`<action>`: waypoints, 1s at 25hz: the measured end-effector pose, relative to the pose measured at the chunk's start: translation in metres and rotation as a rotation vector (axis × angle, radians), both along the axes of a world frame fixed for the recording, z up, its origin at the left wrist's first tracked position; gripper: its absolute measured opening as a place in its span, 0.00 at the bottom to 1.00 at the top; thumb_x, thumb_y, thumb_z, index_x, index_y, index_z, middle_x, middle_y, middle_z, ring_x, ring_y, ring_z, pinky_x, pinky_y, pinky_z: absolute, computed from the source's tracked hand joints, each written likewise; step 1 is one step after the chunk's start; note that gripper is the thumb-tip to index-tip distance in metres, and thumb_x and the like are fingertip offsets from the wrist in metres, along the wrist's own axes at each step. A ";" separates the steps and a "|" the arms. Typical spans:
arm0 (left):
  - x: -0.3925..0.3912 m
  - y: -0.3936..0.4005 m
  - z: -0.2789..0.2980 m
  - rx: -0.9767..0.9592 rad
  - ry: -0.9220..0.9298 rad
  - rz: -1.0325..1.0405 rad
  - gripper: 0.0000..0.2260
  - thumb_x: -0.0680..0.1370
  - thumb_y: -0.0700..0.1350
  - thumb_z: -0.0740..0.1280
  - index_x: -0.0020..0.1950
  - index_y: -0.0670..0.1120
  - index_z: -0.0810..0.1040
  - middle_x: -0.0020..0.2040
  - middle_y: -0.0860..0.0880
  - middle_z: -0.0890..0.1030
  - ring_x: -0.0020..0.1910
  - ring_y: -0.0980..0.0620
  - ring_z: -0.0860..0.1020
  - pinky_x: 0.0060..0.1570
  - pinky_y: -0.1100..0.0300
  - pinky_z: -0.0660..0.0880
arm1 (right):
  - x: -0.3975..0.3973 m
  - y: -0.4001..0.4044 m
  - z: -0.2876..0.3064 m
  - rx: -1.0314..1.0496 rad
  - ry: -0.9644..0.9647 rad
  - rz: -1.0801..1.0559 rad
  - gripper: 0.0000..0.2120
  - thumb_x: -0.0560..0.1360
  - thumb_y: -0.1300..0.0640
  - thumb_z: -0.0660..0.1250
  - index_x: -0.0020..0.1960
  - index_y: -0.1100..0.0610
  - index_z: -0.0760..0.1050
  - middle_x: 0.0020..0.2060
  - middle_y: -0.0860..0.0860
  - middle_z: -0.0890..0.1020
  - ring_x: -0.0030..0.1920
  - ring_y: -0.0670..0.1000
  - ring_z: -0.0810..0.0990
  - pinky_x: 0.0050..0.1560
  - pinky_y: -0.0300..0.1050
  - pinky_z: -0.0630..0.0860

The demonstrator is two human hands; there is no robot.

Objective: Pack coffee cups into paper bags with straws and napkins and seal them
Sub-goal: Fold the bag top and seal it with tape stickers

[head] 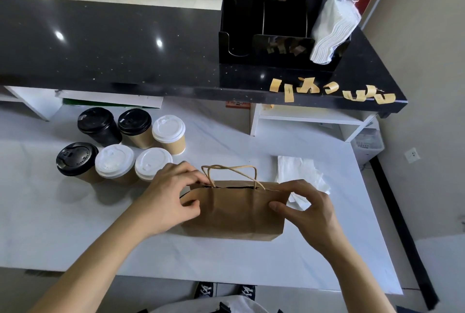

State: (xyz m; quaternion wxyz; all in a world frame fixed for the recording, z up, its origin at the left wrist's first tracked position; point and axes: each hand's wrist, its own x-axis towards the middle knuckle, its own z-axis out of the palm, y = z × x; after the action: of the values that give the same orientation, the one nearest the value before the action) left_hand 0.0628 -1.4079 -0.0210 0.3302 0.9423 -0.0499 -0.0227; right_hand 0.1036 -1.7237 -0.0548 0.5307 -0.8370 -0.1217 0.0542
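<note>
Hands both at paper bag (234, 209): left hand (167, 195) grip pinches left edge, right hand (305, 205) grip pinches right top corner.

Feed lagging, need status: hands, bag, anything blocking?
Both hands grip paper bag at its top corners. Bag upright, mouth barely open. Six lidded cups left, napkins behind; nothing blocking.

— What stands on the white table (75, 224)?

— A brown paper bag (234, 212), upright, twine handles (230, 174) up. The left hand (171, 199) pinches its left top edge; the right hand (307, 209) pinches the right.

— And the cups?

— Six lidded coffee cups (123, 144) left of the bag, three black lids, three white. Napkins (299, 174) lie behind the right hand. Tan tape strips (332, 91) hang along the black counter (113, 45) edge, before a black organizer (279, 20).
</note>
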 end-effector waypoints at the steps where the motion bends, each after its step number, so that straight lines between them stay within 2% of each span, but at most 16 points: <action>1: 0.004 -0.004 0.004 0.054 -0.002 -0.019 0.13 0.71 0.49 0.74 0.54 0.61 0.81 0.54 0.64 0.78 0.58 0.61 0.71 0.64 0.61 0.67 | 0.001 0.000 0.000 0.005 0.001 0.003 0.19 0.71 0.58 0.81 0.50 0.34 0.83 0.50 0.40 0.84 0.58 0.46 0.81 0.56 0.37 0.72; 3: 0.009 -0.012 0.011 0.105 0.010 -0.027 0.11 0.72 0.53 0.74 0.54 0.60 0.81 0.53 0.63 0.79 0.56 0.60 0.72 0.64 0.58 0.68 | 0.002 0.001 0.000 0.017 -0.007 -0.005 0.19 0.70 0.59 0.81 0.49 0.36 0.83 0.49 0.40 0.85 0.57 0.46 0.81 0.54 0.33 0.72; 6: 0.015 -0.022 0.014 0.125 0.002 -0.034 0.16 0.74 0.54 0.73 0.62 0.65 0.80 0.58 0.65 0.80 0.58 0.60 0.73 0.64 0.61 0.66 | 0.004 0.002 -0.002 0.061 -0.009 -0.044 0.16 0.70 0.60 0.81 0.48 0.39 0.85 0.47 0.40 0.86 0.55 0.46 0.83 0.52 0.30 0.72; 7: 0.017 -0.026 0.014 0.134 -0.014 -0.039 0.16 0.74 0.55 0.73 0.62 0.66 0.80 0.57 0.67 0.80 0.58 0.61 0.73 0.64 0.62 0.64 | 0.005 0.003 -0.002 0.069 -0.011 -0.041 0.17 0.70 0.60 0.81 0.47 0.38 0.85 0.47 0.40 0.86 0.55 0.45 0.83 0.52 0.29 0.72; 11: 0.018 -0.034 0.013 0.087 -0.075 0.077 0.13 0.71 0.59 0.77 0.55 0.64 0.84 0.49 0.67 0.81 0.55 0.60 0.73 0.63 0.57 0.62 | 0.010 0.009 0.000 0.081 -0.015 -0.010 0.19 0.71 0.62 0.80 0.47 0.37 0.85 0.48 0.39 0.86 0.55 0.44 0.83 0.53 0.28 0.72; 16: 0.015 -0.033 0.011 0.013 -0.080 0.183 0.07 0.69 0.53 0.81 0.43 0.62 0.87 0.43 0.66 0.83 0.52 0.59 0.75 0.59 0.53 0.63 | 0.022 0.012 0.011 0.040 0.030 0.120 0.14 0.74 0.57 0.78 0.51 0.38 0.85 0.51 0.38 0.86 0.57 0.40 0.82 0.55 0.27 0.71; 19: 0.015 -0.027 0.012 -0.031 -0.057 0.207 0.07 0.68 0.51 0.82 0.40 0.61 0.87 0.42 0.67 0.84 0.54 0.60 0.75 0.60 0.55 0.62 | 0.028 0.013 0.013 0.044 0.035 0.186 0.10 0.76 0.57 0.77 0.52 0.43 0.87 0.51 0.40 0.86 0.57 0.44 0.84 0.55 0.32 0.75; 21: 0.016 -0.026 0.013 -0.032 -0.075 0.224 0.09 0.66 0.51 0.83 0.40 0.62 0.87 0.40 0.70 0.81 0.56 0.65 0.72 0.60 0.60 0.61 | 0.029 0.016 0.011 0.084 0.048 0.149 0.11 0.75 0.61 0.77 0.50 0.46 0.88 0.49 0.43 0.87 0.55 0.47 0.85 0.55 0.38 0.78; 23: 0.016 -0.028 0.017 0.007 -0.133 0.205 0.10 0.66 0.51 0.83 0.43 0.62 0.87 0.37 0.72 0.77 0.57 0.74 0.66 0.56 0.62 0.60 | 0.029 0.018 0.009 0.098 0.042 0.129 0.12 0.74 0.62 0.77 0.49 0.45 0.89 0.49 0.43 0.87 0.55 0.48 0.85 0.55 0.41 0.79; 25: 0.018 -0.034 0.022 0.051 -0.154 0.133 0.13 0.67 0.50 0.79 0.49 0.63 0.85 0.38 0.70 0.77 0.56 0.71 0.69 0.58 0.58 0.62 | 0.030 0.019 0.007 0.097 0.033 0.135 0.14 0.74 0.62 0.78 0.48 0.43 0.88 0.48 0.43 0.87 0.54 0.48 0.85 0.55 0.43 0.79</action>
State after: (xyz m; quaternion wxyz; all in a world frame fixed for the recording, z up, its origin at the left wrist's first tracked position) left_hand 0.0804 -1.4424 0.0009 0.3019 0.9507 -0.0120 0.0702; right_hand 0.1334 -1.7048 -0.0483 0.5677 -0.7992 -0.1716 0.0975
